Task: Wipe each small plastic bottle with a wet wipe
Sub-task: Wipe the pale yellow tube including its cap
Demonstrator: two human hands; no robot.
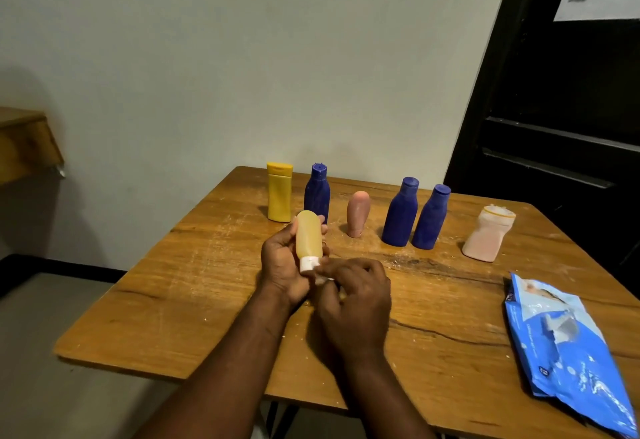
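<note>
My left hand (280, 265) grips a pale yellow bottle (308, 236) with its white cap (309, 264) pointing down toward me, above the table. My right hand (353, 300) has its fingers curled just below the cap and pinches a small white bit of wet wipe (323, 279), mostly hidden by the fingers. Behind stand a yellow bottle (279, 192), three blue bottles (317, 192) (401, 213) (431, 218), a pink bottle standing on its cap (358, 213) and a pale pink bottle with a white cap (488, 234).
A blue wet-wipe pack (568, 352) lies at the right near the table's front edge. The wooden table (173, 300) is scratched and dusty. A wall stands behind it, a dark door (554, 109) to the right, a wooden shelf (24, 144) at the left.
</note>
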